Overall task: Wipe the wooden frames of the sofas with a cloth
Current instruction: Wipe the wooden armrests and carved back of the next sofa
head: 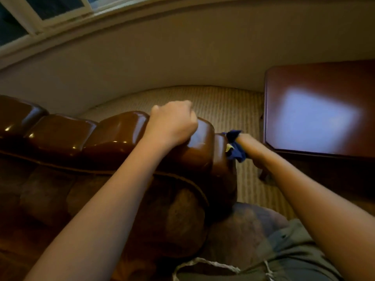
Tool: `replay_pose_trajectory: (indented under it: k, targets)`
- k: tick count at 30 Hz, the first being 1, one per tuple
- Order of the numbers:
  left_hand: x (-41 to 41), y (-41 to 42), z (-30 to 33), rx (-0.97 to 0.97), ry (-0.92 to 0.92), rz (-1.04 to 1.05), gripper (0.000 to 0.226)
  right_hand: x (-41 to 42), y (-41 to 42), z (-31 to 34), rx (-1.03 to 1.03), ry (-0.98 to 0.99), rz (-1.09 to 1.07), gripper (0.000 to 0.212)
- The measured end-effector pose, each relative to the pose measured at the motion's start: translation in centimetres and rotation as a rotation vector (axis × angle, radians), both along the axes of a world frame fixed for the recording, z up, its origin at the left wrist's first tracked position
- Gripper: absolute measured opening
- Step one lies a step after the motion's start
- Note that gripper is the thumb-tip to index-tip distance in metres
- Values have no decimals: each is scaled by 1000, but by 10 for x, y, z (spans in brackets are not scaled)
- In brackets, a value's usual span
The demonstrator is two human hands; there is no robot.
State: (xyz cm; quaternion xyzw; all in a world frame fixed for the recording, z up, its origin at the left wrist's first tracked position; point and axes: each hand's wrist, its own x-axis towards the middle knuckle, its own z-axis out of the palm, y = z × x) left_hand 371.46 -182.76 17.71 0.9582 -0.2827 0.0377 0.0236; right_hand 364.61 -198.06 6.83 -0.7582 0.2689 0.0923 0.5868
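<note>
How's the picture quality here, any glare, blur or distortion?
Head view: dim, warm light; a pale glare patch on the table and small highlights on the glossy sofa; wide-angle bending curves the wall and window; left hand, right hand and cloth look slightly soft.

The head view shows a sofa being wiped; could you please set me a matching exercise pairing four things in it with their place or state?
Things:
1. left hand
2. blue cloth
3. side table
4. window

Places or states:
A. top left, above the wall
B. resting on the sofa's glossy wooden top rail
C. right of the sofa, on the carpet
D. held by the right hand at the rail's end

Pairs: 1-B, 2-D, 3-C, 4-A
</note>
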Motion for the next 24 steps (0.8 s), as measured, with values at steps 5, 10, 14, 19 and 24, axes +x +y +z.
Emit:
replay_pose_trajectory:
  k: [5, 10, 14, 19, 24]
  targets:
    - [2, 5, 2, -291, 36, 33, 42, 14, 33, 33, -221, -582, -76, 23]
    - [6, 9, 4, -447, 7, 87, 33, 34, 52, 57, -418, -611, -5, 30]
    - [10, 11, 2, -543, 23, 76, 33, 16, 24, 20, -202, -329, 25, 31]
    - [11, 13, 7, -868, 224, 115, 31, -20, 77, 24, -605, -718, -261, 43]
    - [9, 18, 12, -1212, 311, 163, 33, 12, 107, 66, -715, -1000, -74, 41]
